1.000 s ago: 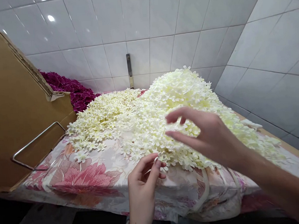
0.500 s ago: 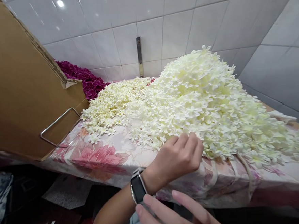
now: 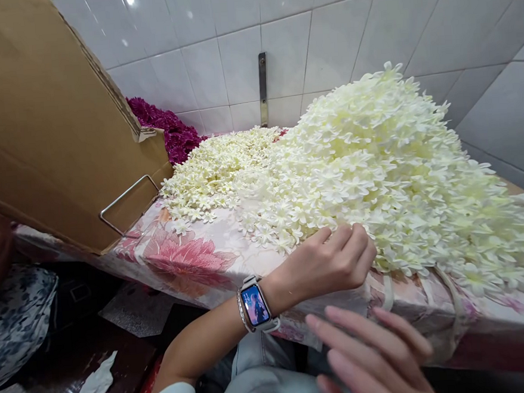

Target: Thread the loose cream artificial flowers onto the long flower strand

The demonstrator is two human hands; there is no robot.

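My left hand (image 3: 329, 260), with a smartwatch (image 3: 254, 305) on its wrist, is closed at the front edge of a large heap of white, yellow-centred flowers (image 3: 349, 160). Its curled fingertips face away from me, so whatever they hold is hidden. Below and to the right, my right hand (image 3: 380, 350) is open, its fingers spread and somewhat blurred, with nothing visible in them. It hovers in front of the table edge, apart from the flowers. A flatter spread of smaller cream flowers (image 3: 215, 170) lies to the left of the heap.
A floral cloth (image 3: 189, 255) covers the table. On the left stand a cardboard box (image 3: 51, 127) and a bent metal wire frame (image 3: 125, 197), with purple flowers (image 3: 171, 128) behind. A metal bracket (image 3: 263, 88) is fixed to the tiled wall. Another person's patterned clothing (image 3: 19, 315) shows at far left.
The view has shifted, so the scene sits further right. My right hand has moved right, away from my left wrist. The watch screen has lit up. My left hand stays closed by the flowers.
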